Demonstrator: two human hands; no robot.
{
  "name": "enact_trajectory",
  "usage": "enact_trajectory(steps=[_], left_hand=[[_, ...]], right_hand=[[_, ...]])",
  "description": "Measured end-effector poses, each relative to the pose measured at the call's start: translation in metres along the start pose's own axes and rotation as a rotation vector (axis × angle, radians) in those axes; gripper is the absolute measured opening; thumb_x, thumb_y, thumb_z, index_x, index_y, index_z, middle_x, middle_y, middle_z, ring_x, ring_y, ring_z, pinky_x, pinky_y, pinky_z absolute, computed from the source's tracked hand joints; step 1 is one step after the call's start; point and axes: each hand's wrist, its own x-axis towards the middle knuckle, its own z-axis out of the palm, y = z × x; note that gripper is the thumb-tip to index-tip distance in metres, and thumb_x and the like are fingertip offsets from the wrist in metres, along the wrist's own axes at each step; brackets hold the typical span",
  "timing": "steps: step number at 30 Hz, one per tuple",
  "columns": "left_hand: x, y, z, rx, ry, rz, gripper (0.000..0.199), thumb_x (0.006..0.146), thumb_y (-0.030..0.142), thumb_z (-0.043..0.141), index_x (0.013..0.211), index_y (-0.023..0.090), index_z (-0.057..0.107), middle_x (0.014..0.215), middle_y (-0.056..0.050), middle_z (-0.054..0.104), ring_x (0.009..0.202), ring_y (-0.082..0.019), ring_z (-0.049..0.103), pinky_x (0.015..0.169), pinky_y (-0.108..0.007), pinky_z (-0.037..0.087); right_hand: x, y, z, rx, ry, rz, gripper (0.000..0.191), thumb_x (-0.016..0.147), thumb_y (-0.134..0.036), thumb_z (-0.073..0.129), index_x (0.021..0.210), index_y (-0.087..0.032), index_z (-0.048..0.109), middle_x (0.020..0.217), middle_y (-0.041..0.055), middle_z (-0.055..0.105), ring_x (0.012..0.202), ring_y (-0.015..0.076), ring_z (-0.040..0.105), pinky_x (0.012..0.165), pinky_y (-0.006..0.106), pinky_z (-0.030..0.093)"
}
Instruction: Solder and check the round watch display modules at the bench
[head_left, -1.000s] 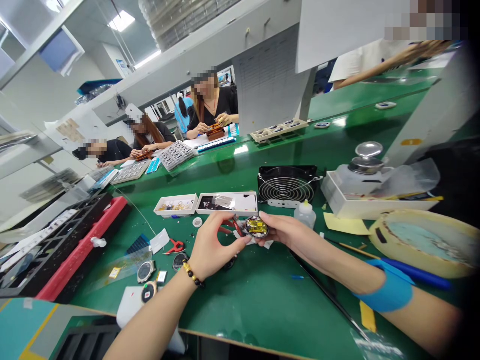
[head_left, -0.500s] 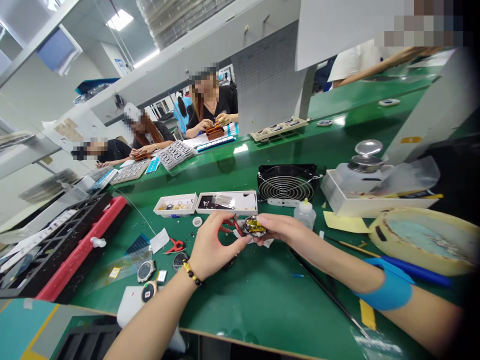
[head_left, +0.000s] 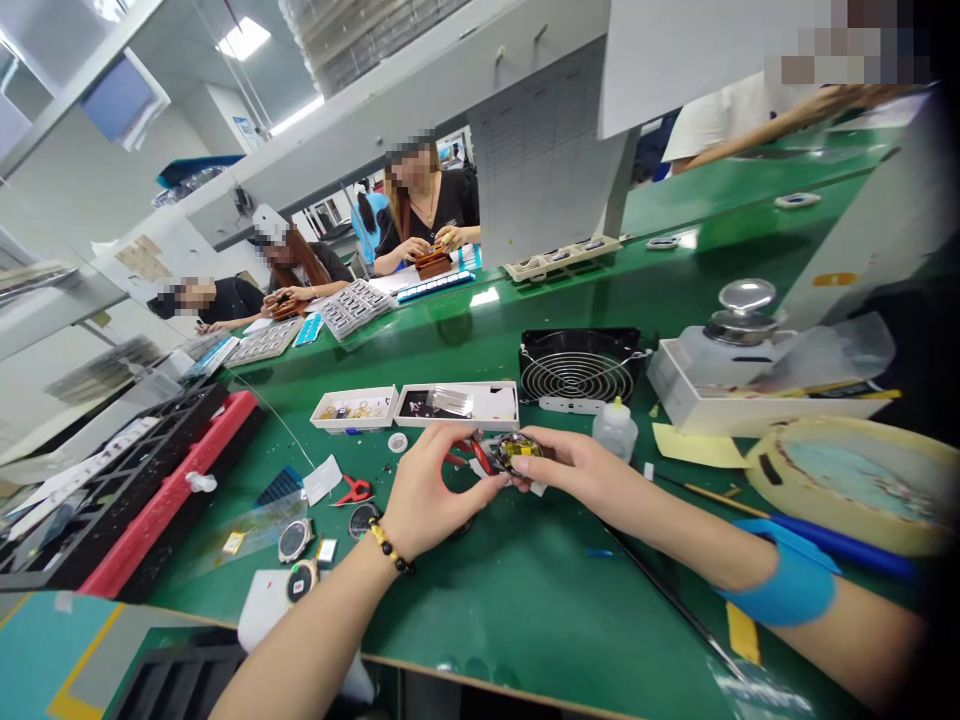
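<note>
Over the green bench, my right hand [head_left: 566, 465] grips a small round watch part [head_left: 517, 452] with yellow tape and dark electronics inside, its thumb on the yellow area. Close against its left side, my left hand [head_left: 435, 485] is curled round a red-handled tool [head_left: 484, 457], its thumb touching the lower edge of the round part. The tool's tip is hidden. Left of my left wrist lie several round watch pieces [head_left: 295, 540] and a red clip [head_left: 354, 489].
Behind the hands stand two white trays [head_left: 457, 421] and a black fan [head_left: 577, 365]. To the right are a dropper bottle [head_left: 615, 432], a white box [head_left: 690, 410] and a yellow dish [head_left: 769, 490]. A long red bar [head_left: 172, 490] lies left; people sit across the bench.
My right thumb has moved from the round part's upper edge down onto its yellow area. The view has shifted slightly; the left hand keeps its hold.
</note>
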Motion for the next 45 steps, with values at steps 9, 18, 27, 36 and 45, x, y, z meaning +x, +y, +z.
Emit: enact_trajectory(steps=[9,18,27,36,45], left_hand=[[0.0007,0.0001,0.0007,-0.007,0.006,-0.001,0.038,0.086,0.032,0.082,0.119,0.023,0.063,0.118,-0.007,0.068,0.103,-0.023,0.068,0.088,-0.037,0.063],[-0.0005,0.0001,0.0019,-0.005,0.004,-0.003,0.038,0.086,0.032,0.082,0.117,0.023,0.063,0.117,-0.007,0.068,0.101,-0.023,0.068,0.088,-0.038,0.063],[-0.0017,0.0004,0.0029,-0.007,-0.010,-0.009,0.039,0.085,0.033,0.083,0.116,0.023,0.062,0.114,-0.007,0.068,0.096,-0.022,0.068,0.086,-0.037,0.062],[-0.0013,0.0014,0.0025,-0.005,-0.021,-0.021,0.038,0.085,0.034,0.083,0.113,0.023,0.061,0.111,-0.006,0.068,0.095,-0.022,0.068,0.085,-0.037,0.062],[-0.0021,0.0013,0.0035,-0.011,-0.028,-0.032,0.037,0.085,0.034,0.082,0.113,0.023,0.060,0.111,-0.006,0.068,0.095,-0.022,0.068,0.085,-0.037,0.061]], right_hand=[[0.0001,-0.0033,0.0010,-0.009,0.019,-0.012,0.047,0.088,-0.056,0.068,0.111,-0.015,0.072,0.090,0.0067,0.072,0.087,0.0266,0.064,0.082,0.039,0.049],[0.0001,0.0006,0.0000,0.045,0.034,-0.031,0.054,0.088,-0.058,0.072,0.125,-0.019,0.072,0.117,0.0094,0.074,0.111,0.0348,0.066,0.098,0.045,0.050],[-0.0001,0.0002,-0.0001,0.023,0.027,-0.030,0.054,0.089,-0.061,0.071,0.122,-0.018,0.073,0.119,0.0092,0.074,0.113,0.0359,0.066,0.096,0.044,0.051],[-0.0029,-0.0009,0.0004,0.003,0.016,-0.026,0.048,0.090,-0.056,0.069,0.121,-0.020,0.072,0.121,0.0084,0.073,0.114,0.0352,0.065,0.096,0.044,0.050],[-0.0013,-0.0014,0.0008,0.001,0.012,-0.035,0.045,0.091,-0.054,0.068,0.120,-0.019,0.072,0.120,0.0081,0.073,0.114,0.0345,0.065,0.098,0.044,0.050]])
